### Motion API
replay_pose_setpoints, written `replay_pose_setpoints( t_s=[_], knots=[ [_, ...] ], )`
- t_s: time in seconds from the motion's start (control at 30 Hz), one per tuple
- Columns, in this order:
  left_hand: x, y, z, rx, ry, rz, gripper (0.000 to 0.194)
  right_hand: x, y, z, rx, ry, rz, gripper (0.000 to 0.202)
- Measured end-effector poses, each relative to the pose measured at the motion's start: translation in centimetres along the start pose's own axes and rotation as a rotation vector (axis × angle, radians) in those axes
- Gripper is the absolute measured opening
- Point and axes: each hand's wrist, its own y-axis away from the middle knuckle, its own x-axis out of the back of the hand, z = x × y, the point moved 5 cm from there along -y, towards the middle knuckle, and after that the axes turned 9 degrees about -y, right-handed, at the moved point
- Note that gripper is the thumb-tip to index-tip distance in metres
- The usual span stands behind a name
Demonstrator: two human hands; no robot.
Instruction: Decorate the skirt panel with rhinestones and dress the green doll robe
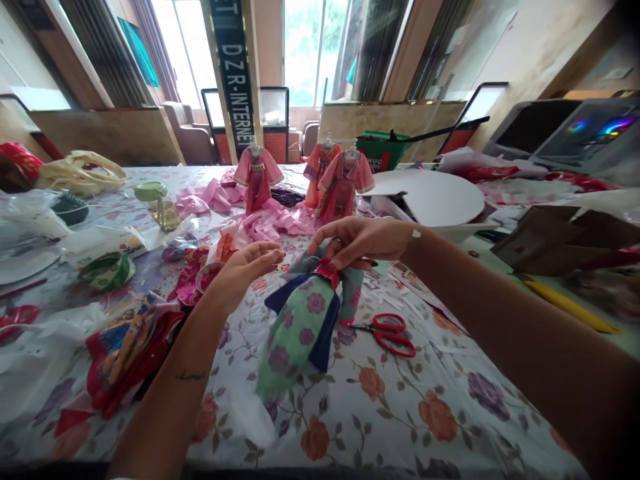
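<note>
Pinching a tiny green floral dress point(294, 327) by its red top point(327, 271), lol
Our right hand point(364, 241) has a fingertip grip over the counter point(380, 427), probably so the skirt hangs uncrushed; our left hand point(250, 268) floats nearby, grip empty, fingers loose. Red-handled scissors point(391, 323) lie just beside the dress, seemingly parked within easy reach.

green doll dress point(295, 320) with mauve flowers, centre, red-handled scissors point(393, 335), right of centre, white tablecloth point(400, 427) with orange and purple blooms, bottom
</note>
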Motion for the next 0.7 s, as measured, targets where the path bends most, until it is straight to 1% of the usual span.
replay_pose_setpoints(
  t_s=[0.1,0.2,0.27,0.4,0.5,0.6,0.7],
  knots=[
    [-0.6,0.7,-0.8,0.047,0.078,-0.043,0.043,-0.6,-1.7,-1.1,-0.040,0.121,-0.203,0.044],
    [-1.4,1.4,-1.6,0.081,0.135,-0.111,0.050,-1.6,-3.6,-1.7,-0.081,0.222,-0.319,0.045],
    [-1.8,1.7,-2.0,0.105,0.162,-0.149,0.053,-2.4,-4.7,-1.8,-0.112,0.269,-0.348,0.044],
    [-1.6,2.4,-2.2,0.130,0.157,-0.156,0.061,-3.9,-5.9,-1.9,-0.171,0.370,-0.373,0.042],
    [-1.5,2.6,-2.1,0.130,0.114,-0.170,0.065,-4.6,-6.6,-2.0,-0.189,0.426,-0.407,0.041],
    [-1.7,2.4,-2.5,0.112,0.075,-0.153,0.061,-4.9,-7.5,-1.9,-0.186,0.492,-0.443,0.039],
    [-1.7,2.1,-3.5,0.125,0.070,-0.105,0.065,-5.0,-8.2,-1.5,-0.187,0.513,-0.484,0.036]
  ],
)
